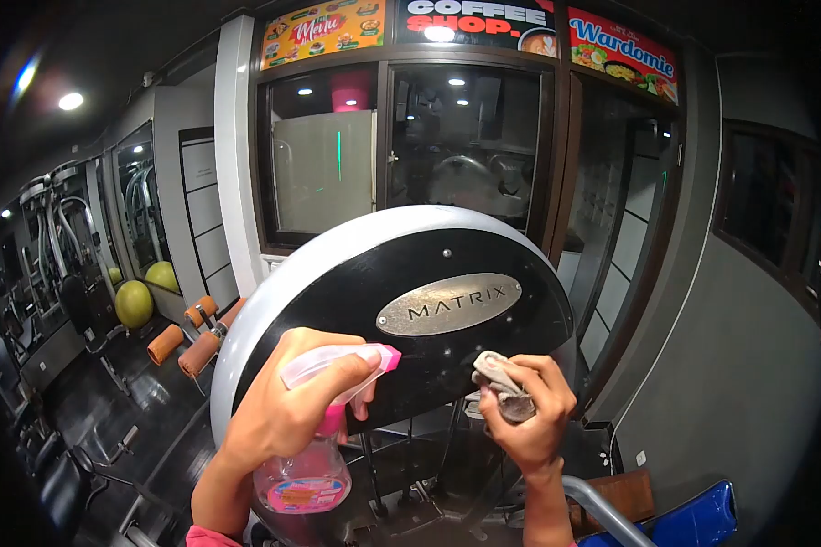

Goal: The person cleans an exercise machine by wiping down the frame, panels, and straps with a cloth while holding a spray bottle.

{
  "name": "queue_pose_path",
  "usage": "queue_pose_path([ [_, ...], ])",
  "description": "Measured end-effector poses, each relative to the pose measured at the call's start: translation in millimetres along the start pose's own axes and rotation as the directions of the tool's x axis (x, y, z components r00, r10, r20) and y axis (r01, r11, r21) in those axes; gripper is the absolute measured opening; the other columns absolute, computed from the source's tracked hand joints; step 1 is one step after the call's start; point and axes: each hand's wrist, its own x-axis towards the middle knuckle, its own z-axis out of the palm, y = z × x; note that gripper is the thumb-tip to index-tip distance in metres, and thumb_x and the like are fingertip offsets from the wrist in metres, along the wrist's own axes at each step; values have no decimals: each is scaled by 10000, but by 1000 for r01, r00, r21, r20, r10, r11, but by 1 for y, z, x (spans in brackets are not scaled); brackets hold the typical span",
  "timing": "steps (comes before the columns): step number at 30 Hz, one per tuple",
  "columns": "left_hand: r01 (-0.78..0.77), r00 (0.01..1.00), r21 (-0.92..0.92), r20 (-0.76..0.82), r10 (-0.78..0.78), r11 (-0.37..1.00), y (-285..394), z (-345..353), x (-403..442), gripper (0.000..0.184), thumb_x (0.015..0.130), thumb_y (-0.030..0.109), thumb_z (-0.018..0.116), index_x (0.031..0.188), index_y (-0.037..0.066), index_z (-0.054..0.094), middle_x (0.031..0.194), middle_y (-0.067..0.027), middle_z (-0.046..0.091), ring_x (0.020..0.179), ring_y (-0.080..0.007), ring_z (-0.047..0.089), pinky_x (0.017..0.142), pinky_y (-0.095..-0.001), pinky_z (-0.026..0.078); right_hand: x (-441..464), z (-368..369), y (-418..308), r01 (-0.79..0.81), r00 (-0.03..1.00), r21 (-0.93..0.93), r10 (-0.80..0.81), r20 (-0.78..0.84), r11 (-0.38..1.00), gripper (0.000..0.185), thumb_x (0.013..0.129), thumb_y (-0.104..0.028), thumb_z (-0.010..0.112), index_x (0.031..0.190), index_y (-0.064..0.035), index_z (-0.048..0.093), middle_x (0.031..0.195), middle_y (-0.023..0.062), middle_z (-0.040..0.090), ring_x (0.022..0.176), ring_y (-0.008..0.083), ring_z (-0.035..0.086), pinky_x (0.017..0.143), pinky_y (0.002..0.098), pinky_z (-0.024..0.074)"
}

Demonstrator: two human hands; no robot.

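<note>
My left hand (292, 397) is wrapped round the neck of a clear spray bottle (303, 479) with a pink and white spray head. Its nozzle points right, in front of the black face of a rounded machine cover (337, 301). An oval metal plate (449, 304) reading MATRIX sits on that cover, above and between my hands. In my right hand (534, 410) a crumpled grey cloth (504, 386) is gripped between thumb and fingers, near the cover's lower right part. White specks dot the black surface above the cloth.
A grey metal tube (607, 510) and a blue pad (693, 520) are at the lower right. Orange foam rollers (165, 344) and a green ball (134, 304) stand at the left. Behind the cover are glass windows (465, 137); a grey wall (748, 365) stands at the right.
</note>
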Motion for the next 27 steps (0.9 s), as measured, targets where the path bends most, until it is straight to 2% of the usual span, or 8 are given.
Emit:
queue_pose_path([
  [5,-102,992,-16,-74,100,995,1,2,8,423,945,325,511,813,-49,655,706,-111,649,579,-173,648,442,-265,484,15,4,-8,26,1000,-68,-26,-3,997,274,689,-173,785,950,-105,740,928,55,655,787,244,628,678,361,529],
  [6,-109,991,-6,-76,108,994,0,-5,10,431,942,332,499,808,-47,654,697,-122,654,545,-180,638,436,-263,479,19,8,-20,32,999,-6,-32,2,999,266,659,-120,775,904,-40,710,899,95,649,790,283,640,716,376,523],
  [7,-115,990,3,-76,114,993,-1,-12,13,440,938,339,487,804,-45,653,688,-132,659,510,-187,627,430,-260,473,17,13,-22,112,993,-26,-111,47,993,303,692,-199,791,974,-116,720,969,30,646,787,229,617,656,359,531],
  [10,-140,979,1,-151,139,990,-2,-26,18,484,907,359,465,776,-69,649,656,-188,660,409,-222,583,401,-264,453,15,18,-38,207,969,92,-217,115,974,335,626,-137,806,948,-95,727,937,57,670,739,225,615,646,334,518],
  [19,-152,955,-174,-279,100,973,-14,-66,32,576,934,461,443,789,-71,609,668,-206,640,449,-265,628,359,-298,501,39,1,6,41,998,37,-43,38,998,244,649,-129,768,869,-43,706,885,97,660,777,253,646,678,352,534],
  [22,-149,964,-204,-246,97,968,-17,-69,31,569,936,452,446,792,-75,604,672,-204,631,483,-273,648,360,-308,515,44,14,-18,189,980,40,-190,49,981,267,649,-151,776,883,-49,699,900,88,655,757,252,625,656,371,526],
  [25,-136,967,-222,-243,80,966,-22,-70,33,558,941,443,443,798,-73,600,675,-210,634,485,-281,648,355,-308,510,35,27,-45,354,914,108,-368,170,929,390,674,-247,805,1025,-124,686,984,-15,630,787,185,593,602,301,538],
  [27,-125,974,-227,-213,76,966,-23,-74,31,567,954,436,415,811,-82,594,685,-207,632,541,-296,676,369,-322,535,32,29,-48,386,901,124,-403,162,914,393,670,-266,812,1019,-133,689,998,-24,637,781,183,599,588,298,539],
])
